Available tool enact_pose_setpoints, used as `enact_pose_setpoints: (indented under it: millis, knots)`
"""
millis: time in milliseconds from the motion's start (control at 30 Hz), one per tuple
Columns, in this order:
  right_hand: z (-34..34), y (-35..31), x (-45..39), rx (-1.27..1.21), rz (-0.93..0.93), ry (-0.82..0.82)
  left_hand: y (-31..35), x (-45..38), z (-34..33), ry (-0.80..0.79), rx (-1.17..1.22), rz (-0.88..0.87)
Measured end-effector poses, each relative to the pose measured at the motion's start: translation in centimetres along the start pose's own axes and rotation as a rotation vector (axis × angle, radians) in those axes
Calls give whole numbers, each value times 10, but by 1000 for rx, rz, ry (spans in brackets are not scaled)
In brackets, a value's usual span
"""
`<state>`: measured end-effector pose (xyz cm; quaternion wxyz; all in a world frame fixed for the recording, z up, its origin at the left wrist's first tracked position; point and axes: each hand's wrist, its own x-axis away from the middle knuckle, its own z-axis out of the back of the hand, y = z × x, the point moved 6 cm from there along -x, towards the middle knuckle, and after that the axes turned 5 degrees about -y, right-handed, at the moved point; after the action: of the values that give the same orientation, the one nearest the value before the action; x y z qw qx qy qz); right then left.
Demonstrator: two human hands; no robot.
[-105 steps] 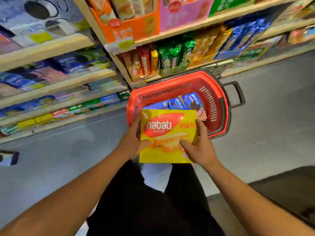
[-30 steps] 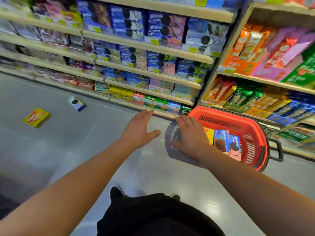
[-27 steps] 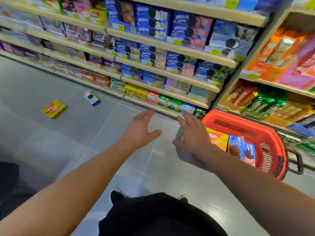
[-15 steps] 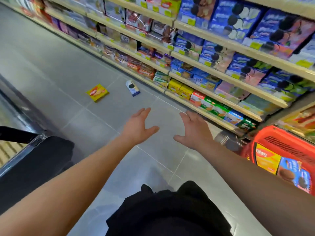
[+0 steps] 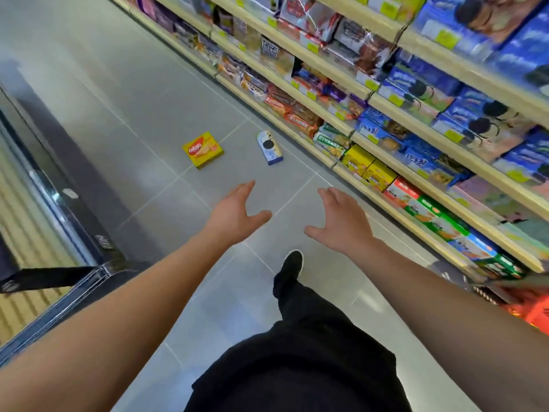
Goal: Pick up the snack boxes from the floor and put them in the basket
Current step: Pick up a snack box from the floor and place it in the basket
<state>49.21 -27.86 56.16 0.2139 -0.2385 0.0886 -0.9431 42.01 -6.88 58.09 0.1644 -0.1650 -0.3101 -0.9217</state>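
Head view: a grey tiled floor [image 5: 142,93] runs along stocked shelves [image 5: 386,120] on the right. At the right edge, blurred, sits the red basket [image 5: 534,315]. Both bare arms reach forward; the left hand [image 5: 234,214] and right hand [image 5: 341,223] hang spread wide, holding nothing. Ahead on the floor lie a yellow box [image 5: 203,149] and, just beside it, a blue-and-white box [image 5: 269,147], apart from both hands.

Bright even store light, soft glare on floor tiles [image 5: 166,93], wide-angle bending and motion blur at edges
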Motion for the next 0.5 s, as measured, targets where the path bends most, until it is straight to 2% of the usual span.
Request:
enact_pose_setpoints:
  millis: [400,500]
  knots:
    - [73,-51,-227,3,50,-140,-49,-196,100,-55,80,95]
    - [79,-63,-288,-7,-2,-179,-74,-256,119,-91,83,104]
